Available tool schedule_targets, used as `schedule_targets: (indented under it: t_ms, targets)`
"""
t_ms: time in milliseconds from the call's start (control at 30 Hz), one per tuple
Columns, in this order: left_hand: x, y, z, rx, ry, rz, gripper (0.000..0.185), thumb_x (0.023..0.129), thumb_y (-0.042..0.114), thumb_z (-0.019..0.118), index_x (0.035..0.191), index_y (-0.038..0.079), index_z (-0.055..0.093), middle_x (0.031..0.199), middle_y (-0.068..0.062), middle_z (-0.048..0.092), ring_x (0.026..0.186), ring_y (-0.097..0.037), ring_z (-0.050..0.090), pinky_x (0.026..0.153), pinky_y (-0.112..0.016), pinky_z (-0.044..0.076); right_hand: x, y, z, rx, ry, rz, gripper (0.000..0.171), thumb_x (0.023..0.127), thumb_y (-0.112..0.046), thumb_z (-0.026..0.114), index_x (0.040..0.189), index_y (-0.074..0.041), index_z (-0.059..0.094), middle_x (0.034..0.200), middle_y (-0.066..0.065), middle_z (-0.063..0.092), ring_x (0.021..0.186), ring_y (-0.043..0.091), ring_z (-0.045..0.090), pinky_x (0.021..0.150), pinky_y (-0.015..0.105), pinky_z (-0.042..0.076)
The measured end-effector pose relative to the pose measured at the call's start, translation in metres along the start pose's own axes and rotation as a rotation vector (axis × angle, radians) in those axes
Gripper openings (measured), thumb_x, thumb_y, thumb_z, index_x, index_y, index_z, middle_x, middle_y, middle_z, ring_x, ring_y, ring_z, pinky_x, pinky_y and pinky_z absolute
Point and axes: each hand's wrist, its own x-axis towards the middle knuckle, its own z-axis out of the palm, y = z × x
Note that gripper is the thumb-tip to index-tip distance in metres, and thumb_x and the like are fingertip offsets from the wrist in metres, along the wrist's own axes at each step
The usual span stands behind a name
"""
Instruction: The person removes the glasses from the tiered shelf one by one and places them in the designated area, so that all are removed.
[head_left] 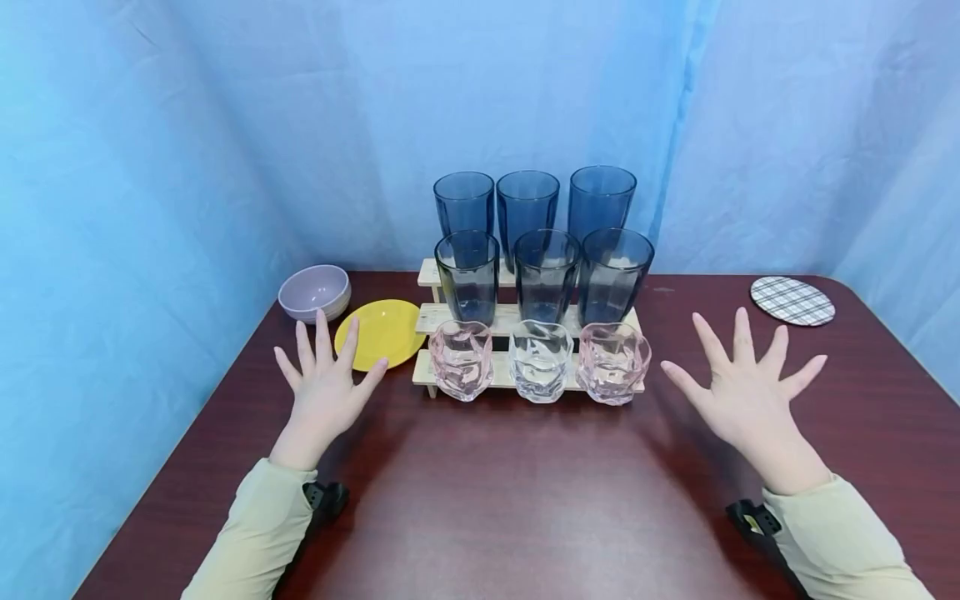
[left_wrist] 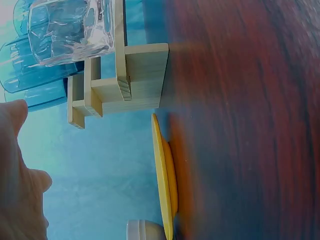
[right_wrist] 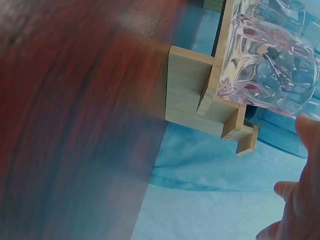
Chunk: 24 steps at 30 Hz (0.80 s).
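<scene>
My left hand (head_left: 326,379) hovers palm down with its fingers spread, holding nothing, just left of a stepped wooden rack (head_left: 438,318) and over the edge of a yellow plate (head_left: 378,333). To the right of the rack my right hand (head_left: 746,387) is spread the same way and holds nothing. The rack's front step carries a pink short glass (head_left: 461,358), a clear one (head_left: 540,359) and another pink one (head_left: 612,361). Three grey-blue tumblers (head_left: 546,275) stand on the middle step and three blue tumblers (head_left: 527,204) on the top one. The right wrist view shows the rack's end (right_wrist: 190,90) and a pink glass (right_wrist: 270,65).
A lilac bowl (head_left: 315,292) sits behind the yellow plate at the left. A plaid coaster (head_left: 792,300) lies at the far right corner. The dark red table (head_left: 510,500) is backed and flanked by blue cloth. The left wrist view shows the plate (left_wrist: 165,185) edge-on beside the rack (left_wrist: 135,75).
</scene>
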Motion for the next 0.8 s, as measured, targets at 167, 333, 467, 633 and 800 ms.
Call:
schedule_targets:
  t_ms: [167, 333, 467, 633, 800]
  targets:
    - [0.002, 0.003, 0.000, -0.013, 0.016, 0.009, 0.076, 0.093, 0.053, 0.047, 0.151, 0.011, 0.023, 0.157, -0.021, -0.002, 0.140, -0.049, -0.009, 0.103, -0.069, -0.012, 0.003, -0.001, -0.001, 0.030, 0.039, -0.033, 0.079, 0.090, -0.067, 0.037, 0.152, -0.022, 0.017, 0.153, 0.031, 0.001, 0.133, 0.061, -0.012, 0.091, 0.074, -0.023]
    - [0.002, 0.007, 0.001, -0.101, 0.039, 0.006, 0.073, 0.093, 0.047, 0.050, 0.150, 0.010, 0.025, 0.157, -0.020, 0.001, 0.141, -0.047, -0.005, 0.108, -0.065, -0.003, 0.003, -0.005, 0.001, 0.142, 0.153, -0.119, 0.067, 0.094, -0.053, 0.045, 0.148, -0.016, 0.029, 0.151, 0.030, 0.013, 0.134, 0.057, 0.006, 0.099, 0.073, -0.010]
    - [0.001, 0.011, 0.002, -0.233, 0.053, -0.022, 0.067, 0.095, 0.040, 0.050, 0.150, 0.009, 0.026, 0.157, -0.020, 0.007, 0.141, -0.044, 0.001, 0.110, -0.063, 0.009, 0.003, -0.011, 0.002, 0.216, 0.233, -0.210, 0.058, 0.095, -0.041, 0.051, 0.142, -0.010, 0.037, 0.145, 0.031, 0.026, 0.128, 0.055, 0.023, 0.103, 0.070, 0.005]
    - [0.003, 0.010, 0.008, -0.449, 0.045, -0.070, 0.059, 0.098, 0.033, 0.047, 0.148, 0.006, 0.030, 0.153, -0.021, 0.020, 0.140, -0.041, 0.013, 0.110, -0.058, 0.020, 0.005, -0.016, 0.002, 0.322, 0.239, -0.263, 0.058, 0.093, -0.032, 0.056, 0.141, -0.005, 0.039, 0.141, 0.031, 0.034, 0.125, 0.053, 0.031, 0.100, 0.066, 0.022]
    - [0.005, 0.013, 0.016, -0.676, -0.027, -0.168, 0.054, 0.100, 0.032, 0.044, 0.146, 0.006, 0.035, 0.149, -0.017, 0.033, 0.138, -0.035, 0.027, 0.111, -0.051, 0.025, 0.007, -0.022, 0.003, 0.393, 0.200, -0.264, 0.059, 0.094, -0.030, 0.057, 0.143, -0.004, 0.037, 0.141, 0.028, 0.036, 0.128, 0.048, 0.032, 0.100, 0.064, 0.025]
